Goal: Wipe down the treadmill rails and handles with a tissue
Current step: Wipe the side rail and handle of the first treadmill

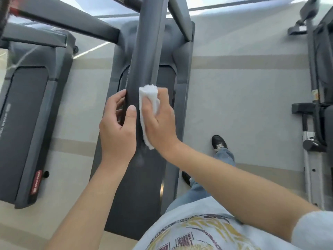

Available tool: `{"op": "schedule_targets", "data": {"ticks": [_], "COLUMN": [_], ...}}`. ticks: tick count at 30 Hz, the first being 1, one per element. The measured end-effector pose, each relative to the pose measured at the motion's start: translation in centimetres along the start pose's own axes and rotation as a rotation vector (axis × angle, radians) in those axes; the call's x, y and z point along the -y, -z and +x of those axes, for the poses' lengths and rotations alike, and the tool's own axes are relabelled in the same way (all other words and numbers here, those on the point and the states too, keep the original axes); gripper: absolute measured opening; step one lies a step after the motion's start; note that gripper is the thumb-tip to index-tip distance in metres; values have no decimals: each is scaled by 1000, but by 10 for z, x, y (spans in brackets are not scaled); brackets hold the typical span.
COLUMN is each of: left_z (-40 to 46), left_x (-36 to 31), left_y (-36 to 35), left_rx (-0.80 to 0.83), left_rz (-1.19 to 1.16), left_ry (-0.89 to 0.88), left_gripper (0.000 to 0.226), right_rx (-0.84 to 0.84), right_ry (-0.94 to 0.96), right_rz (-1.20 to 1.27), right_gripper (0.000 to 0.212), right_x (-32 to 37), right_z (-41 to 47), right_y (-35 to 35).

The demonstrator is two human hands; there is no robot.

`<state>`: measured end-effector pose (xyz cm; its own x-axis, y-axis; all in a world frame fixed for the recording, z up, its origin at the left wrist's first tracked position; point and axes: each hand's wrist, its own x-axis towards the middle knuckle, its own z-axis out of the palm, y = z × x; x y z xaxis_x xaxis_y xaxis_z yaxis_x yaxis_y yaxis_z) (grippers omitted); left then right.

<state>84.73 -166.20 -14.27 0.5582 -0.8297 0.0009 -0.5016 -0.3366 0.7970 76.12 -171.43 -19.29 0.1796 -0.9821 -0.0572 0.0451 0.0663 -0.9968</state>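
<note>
A thick dark grey treadmill rail (pixel 146 51) runs from the top centre down to my hands. My left hand (pixel 118 127) grips its near end, fingers curled round the left side and thumb on top. My right hand (pixel 159 121) holds a folded white tissue (pixel 148 98) flat against the right side of the same rail, the thumb lying over the tissue. A second, thinner rail (pixel 180 17) angles away at the upper right. The treadmill belt (pixel 142 186) lies below the hands.
Another treadmill (pixel 30 114) stands on the left, separated by a strip of pale floor. Gym equipment with black handles (pixel 313 109) lines the right edge. My feet in dark shoes (pixel 219 142) stand on the light floor to the right of the treadmill.
</note>
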Motion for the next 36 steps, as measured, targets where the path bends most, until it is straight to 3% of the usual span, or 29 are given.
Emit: {"op": "schedule_targets", "data": {"ticks": [5,9,14,18,24,27,31,36], "left_z": [1,0,9,30,41,37,36,38], "left_x": [-2,-12,-34,-54,-60,-63,-70,-74], "left_y": [2,0,-7,-25,-37,-41,-46,-49], "left_rx": [-10,-3,-23,-20,-83,-113,-158,-174], "left_rz": [52,180,271,327,335,410,430,420], "left_ry": [9,16,123,200,279,271,309,353], "left_gripper": [39,40,38,50,25,35,51,54], "right_rx": [160,62,99,205,531,561,431,542], "right_ry": [4,50,433,676,921,1029,933,776], "right_rz": [-56,-175,-654,-918,-746,-752,-804,-941], "right_gripper": [8,18,30,34,37,36,31,38], "right_x": [1,20,45,58,41,40,58,79], "right_z": [-15,71,184,203,167,193,268,301], "right_y": [11,14,9,-2,14,19,28,28]}}
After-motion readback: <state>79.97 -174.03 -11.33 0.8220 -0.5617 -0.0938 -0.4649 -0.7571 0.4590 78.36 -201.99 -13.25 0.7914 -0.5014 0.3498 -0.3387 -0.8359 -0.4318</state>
